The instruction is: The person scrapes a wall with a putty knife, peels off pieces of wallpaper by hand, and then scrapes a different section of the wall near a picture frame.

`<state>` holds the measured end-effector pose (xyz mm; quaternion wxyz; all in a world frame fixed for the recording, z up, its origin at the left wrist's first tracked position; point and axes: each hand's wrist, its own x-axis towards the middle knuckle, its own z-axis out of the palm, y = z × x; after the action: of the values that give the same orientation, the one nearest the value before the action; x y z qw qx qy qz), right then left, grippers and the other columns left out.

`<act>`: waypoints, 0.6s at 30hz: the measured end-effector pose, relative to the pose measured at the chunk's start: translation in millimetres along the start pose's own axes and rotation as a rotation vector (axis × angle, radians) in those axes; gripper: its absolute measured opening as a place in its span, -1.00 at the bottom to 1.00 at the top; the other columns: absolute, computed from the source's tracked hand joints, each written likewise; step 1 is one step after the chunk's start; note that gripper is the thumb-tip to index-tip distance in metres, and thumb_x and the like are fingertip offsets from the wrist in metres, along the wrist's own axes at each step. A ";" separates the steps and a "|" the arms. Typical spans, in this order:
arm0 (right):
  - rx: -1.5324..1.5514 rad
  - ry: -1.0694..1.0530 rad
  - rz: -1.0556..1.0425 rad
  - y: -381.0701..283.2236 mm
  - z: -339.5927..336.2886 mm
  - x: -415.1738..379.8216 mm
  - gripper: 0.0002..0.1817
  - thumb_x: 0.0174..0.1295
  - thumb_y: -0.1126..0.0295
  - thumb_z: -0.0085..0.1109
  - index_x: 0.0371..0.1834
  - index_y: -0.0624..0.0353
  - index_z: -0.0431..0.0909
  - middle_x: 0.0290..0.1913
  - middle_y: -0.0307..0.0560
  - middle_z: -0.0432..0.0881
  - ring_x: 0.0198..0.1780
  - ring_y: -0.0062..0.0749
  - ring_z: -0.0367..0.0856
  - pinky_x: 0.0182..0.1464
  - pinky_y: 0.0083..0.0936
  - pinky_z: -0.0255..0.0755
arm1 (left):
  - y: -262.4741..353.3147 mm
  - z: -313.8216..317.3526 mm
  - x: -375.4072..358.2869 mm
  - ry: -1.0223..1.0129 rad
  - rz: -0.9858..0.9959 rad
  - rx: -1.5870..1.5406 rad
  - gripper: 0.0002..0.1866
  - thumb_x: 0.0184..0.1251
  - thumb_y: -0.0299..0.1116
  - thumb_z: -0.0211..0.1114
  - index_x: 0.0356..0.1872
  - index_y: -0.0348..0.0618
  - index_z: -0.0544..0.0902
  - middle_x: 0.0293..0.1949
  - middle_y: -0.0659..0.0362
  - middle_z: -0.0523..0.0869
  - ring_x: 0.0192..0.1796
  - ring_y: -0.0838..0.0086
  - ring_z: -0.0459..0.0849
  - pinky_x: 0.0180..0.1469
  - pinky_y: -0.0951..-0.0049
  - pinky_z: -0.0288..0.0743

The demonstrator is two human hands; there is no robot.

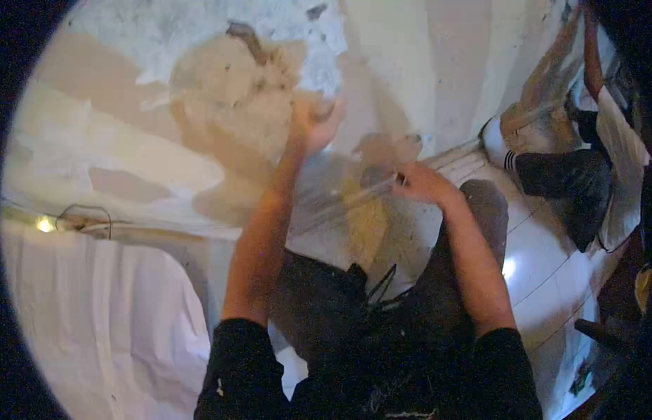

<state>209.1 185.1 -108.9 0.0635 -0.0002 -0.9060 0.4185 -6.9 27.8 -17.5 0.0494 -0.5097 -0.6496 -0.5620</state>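
My left hand [317,126] is raised against the patchy wall [389,42], its fingers curled round a small dark object too blurred to name. Lower and to the right, my right hand [422,183] is closed on something small and dark that I cannot make out, near the foot of the wall. Beside my left hand the wall surface is rough, with a bare grey-white area [151,35] and beige smears [228,77]. Between my hands and my knees lies a yellowish patch [368,220] on the floor.
Another person [564,171] sits at the right by the wall, one arm raised. White floor tiles [543,280] run along the right side. A pale sheet [95,322] covers something at the lower left, with a small light [46,224] and a cable [95,208] above it.
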 end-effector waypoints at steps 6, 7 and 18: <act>0.024 -0.033 0.029 0.5 1.1 -6.1 -0.66 0.14 0.22 0.16 -0.06 0.14 0.54 -0.22 0.12 0.64 -0.16 -0.08 0.63 -0.06 -0.23 0.47 | 90.1 -2.3 0.2 0.079 -0.263 -0.094 -0.74 0.38 -0.22 0.16 -0.47 -0.14 0.54 -0.41 0.30 0.52 -0.32 0.52 0.48 -0.18 0.47 0.41; 0.013 -0.029 0.035 -0.6 2.6 -4.3 -0.67 0.14 0.23 0.17 -0.07 0.15 0.54 -0.22 0.12 0.63 -0.16 -0.08 0.63 -0.07 -0.23 0.47 | 83.7 -7.3 4.2 0.099 -0.252 -0.325 -0.72 0.39 -0.22 0.15 -0.47 -0.17 0.52 -0.42 0.29 0.50 -0.32 0.51 0.46 -0.18 0.47 0.40; 0.005 -0.017 0.007 -4.6 11.7 -3.6 -0.65 0.11 0.27 0.17 -0.05 0.16 0.55 -0.20 0.15 0.63 -0.16 -0.04 0.62 -0.06 -0.21 0.47 | 70.1 0.9 20.6 0.264 -0.300 -0.202 -0.84 0.30 -0.30 0.27 -0.40 -0.13 0.54 -0.54 0.25 0.50 -0.40 0.55 0.45 -0.36 0.38 0.43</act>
<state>211.6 173.0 -113.3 0.0542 0.0005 -0.9054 0.4211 34.1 30.4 43.0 -0.0015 -0.3314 -0.6464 -0.6872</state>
